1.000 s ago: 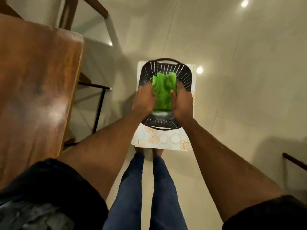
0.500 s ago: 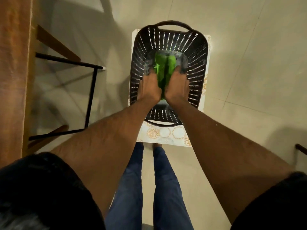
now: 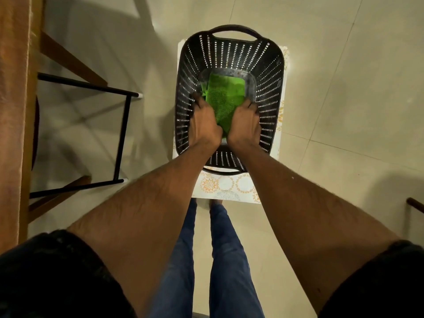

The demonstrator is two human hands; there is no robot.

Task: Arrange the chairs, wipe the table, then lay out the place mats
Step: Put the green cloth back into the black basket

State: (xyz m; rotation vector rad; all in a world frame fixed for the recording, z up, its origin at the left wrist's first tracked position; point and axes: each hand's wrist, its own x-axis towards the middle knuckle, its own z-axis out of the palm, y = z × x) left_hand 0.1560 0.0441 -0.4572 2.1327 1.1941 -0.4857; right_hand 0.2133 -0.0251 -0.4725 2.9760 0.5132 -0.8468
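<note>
A black perforated basket (image 3: 270,72) stands on a white board with an orange floral print (image 3: 226,187) on the tiled floor. Green mesh place mats (image 3: 226,95) lie at the bottom of the basket, with a rounded corner at the far right. My left hand (image 3: 204,126) grips their left edge. My right hand (image 3: 244,123) grips their right edge. Both hands reach deep inside the basket, and the near ends of the mats are hidden between my wrists.
The wooden table edge (image 3: 13,111) runs down the left side. A black metal frame (image 3: 124,125) and wooden legs (image 3: 68,58) stand beside it. My jeans-clad legs (image 3: 220,260) are just behind the board. A dark bar (image 3: 415,204) pokes in at the right edge.
Both hands have carried the green mats from above the rim down to the basket's bottom, where they now lie flatter. My view has tilted down and closer.
</note>
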